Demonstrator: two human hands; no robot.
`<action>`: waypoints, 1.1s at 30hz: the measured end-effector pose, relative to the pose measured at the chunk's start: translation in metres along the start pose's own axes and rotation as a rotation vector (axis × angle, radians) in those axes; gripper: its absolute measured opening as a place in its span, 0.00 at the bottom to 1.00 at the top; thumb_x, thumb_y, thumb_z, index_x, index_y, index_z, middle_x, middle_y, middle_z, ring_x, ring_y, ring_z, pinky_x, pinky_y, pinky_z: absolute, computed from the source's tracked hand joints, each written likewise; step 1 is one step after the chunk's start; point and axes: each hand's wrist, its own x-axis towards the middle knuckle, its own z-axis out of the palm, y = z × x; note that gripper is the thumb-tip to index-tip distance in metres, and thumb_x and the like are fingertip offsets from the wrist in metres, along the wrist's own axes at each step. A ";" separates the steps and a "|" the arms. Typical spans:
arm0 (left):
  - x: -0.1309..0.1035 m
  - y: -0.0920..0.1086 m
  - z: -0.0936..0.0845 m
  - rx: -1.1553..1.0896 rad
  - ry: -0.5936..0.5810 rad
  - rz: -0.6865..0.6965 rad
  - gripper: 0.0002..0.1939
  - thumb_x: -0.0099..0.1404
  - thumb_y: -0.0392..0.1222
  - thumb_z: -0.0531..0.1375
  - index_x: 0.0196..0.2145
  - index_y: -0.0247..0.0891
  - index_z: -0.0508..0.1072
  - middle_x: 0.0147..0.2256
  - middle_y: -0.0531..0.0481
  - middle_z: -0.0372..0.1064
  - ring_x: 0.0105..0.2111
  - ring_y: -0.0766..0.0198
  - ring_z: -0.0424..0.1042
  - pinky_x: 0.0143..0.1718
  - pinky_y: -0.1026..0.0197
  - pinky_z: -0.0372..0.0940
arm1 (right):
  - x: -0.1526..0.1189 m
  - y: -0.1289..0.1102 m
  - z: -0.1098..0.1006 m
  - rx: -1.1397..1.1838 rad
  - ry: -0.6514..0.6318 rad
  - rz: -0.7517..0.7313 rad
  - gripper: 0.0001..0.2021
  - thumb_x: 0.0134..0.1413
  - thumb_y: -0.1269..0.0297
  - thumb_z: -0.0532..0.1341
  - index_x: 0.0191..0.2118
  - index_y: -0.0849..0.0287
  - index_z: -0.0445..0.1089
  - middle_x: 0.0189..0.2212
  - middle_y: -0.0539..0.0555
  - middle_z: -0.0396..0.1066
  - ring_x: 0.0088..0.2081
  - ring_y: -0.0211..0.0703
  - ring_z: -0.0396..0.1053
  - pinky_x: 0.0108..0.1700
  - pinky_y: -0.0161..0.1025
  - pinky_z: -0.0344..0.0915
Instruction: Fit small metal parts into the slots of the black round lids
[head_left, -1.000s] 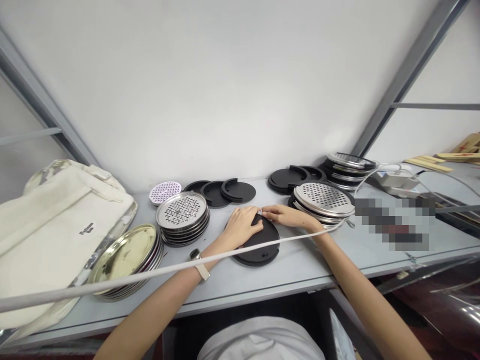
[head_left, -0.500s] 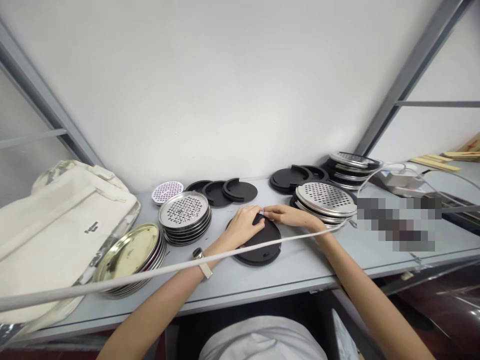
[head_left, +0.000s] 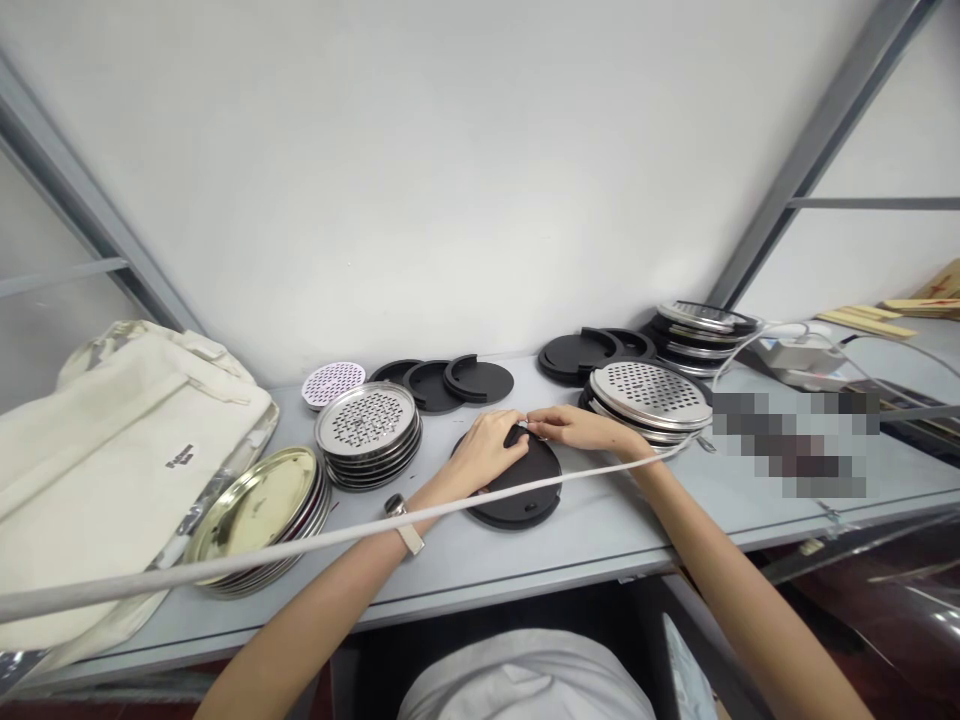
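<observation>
A black round disc (head_left: 536, 465) with a raised rim lies flat on the grey table in front of me. My left hand (head_left: 487, 448) is curled over its far left part, thumb and fingers closed on a black piece at the far edge. Opposite it, my right hand (head_left: 571, 430) has its fingertips pinched together at that same edge, almost touching the left fingers. What the right fingertips hold is too small to make out. Left of the disc stands a stack of round metal plates with cut holes (head_left: 367, 420). A similar perforated stack (head_left: 649, 393) is just right of my right hand.
A white cable (head_left: 345, 540) stretches across the view, in front of both forearms. Gold-coloured round lids (head_left: 255, 510) and cream cloth bags (head_left: 150, 430) occupy the left. Black discs (head_left: 480, 381) lie along the wall, near a purple perforated disc (head_left: 334, 384). Another stack (head_left: 701, 335) stands back right.
Both hands keep nearly the same pose at the disc's far edge. Only a slight shift of the whole view shows.
</observation>
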 end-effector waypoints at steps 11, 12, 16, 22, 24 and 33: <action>0.000 -0.004 0.002 -0.001 -0.001 0.027 0.07 0.62 0.37 0.54 0.38 0.36 0.70 0.36 0.47 0.71 0.38 0.60 0.70 0.40 0.61 0.64 | 0.000 0.002 0.000 -0.037 0.015 -0.023 0.19 0.58 0.51 0.49 0.33 0.61 0.69 0.26 0.51 0.66 0.27 0.39 0.59 0.31 0.35 0.54; 0.001 -0.007 0.003 0.000 0.003 0.036 0.08 0.62 0.36 0.54 0.38 0.36 0.70 0.36 0.47 0.72 0.38 0.60 0.70 0.41 0.61 0.64 | 0.000 0.003 -0.001 -0.033 0.016 -0.025 0.19 0.58 0.51 0.49 0.32 0.61 0.68 0.25 0.51 0.65 0.27 0.38 0.58 0.31 0.35 0.54; 0.003 -0.021 0.006 0.028 0.043 0.022 0.11 0.61 0.30 0.52 0.37 0.35 0.72 0.38 0.47 0.72 0.41 0.60 0.70 0.46 0.59 0.63 | -0.005 0.003 -0.006 0.012 0.121 -0.034 0.19 0.58 0.51 0.49 0.25 0.60 0.61 0.22 0.47 0.56 0.26 0.36 0.54 0.30 0.34 0.52; 0.002 -0.030 0.007 0.046 0.084 0.040 0.15 0.61 0.29 0.50 0.44 0.36 0.69 0.42 0.46 0.71 0.44 0.59 0.69 0.49 0.56 0.63 | 0.001 -0.003 0.001 0.046 0.103 -0.022 0.17 0.58 0.51 0.49 0.25 0.59 0.56 0.21 0.46 0.51 0.24 0.35 0.51 0.28 0.34 0.49; 0.001 -0.027 0.007 0.025 0.087 0.033 0.15 0.61 0.29 0.51 0.44 0.36 0.68 0.42 0.46 0.70 0.44 0.59 0.69 0.49 0.56 0.64 | 0.004 -0.002 0.005 0.034 0.102 -0.010 0.17 0.58 0.51 0.48 0.25 0.59 0.56 0.21 0.46 0.52 0.24 0.35 0.51 0.27 0.34 0.49; -0.005 -0.011 0.002 -0.163 0.060 -0.044 0.21 0.59 0.31 0.55 0.50 0.38 0.59 0.50 0.43 0.62 0.44 0.61 0.71 0.47 0.57 0.66 | 0.002 -0.003 0.005 -0.004 0.109 -0.007 0.18 0.59 0.50 0.47 0.27 0.59 0.59 0.23 0.48 0.56 0.26 0.36 0.54 0.30 0.35 0.53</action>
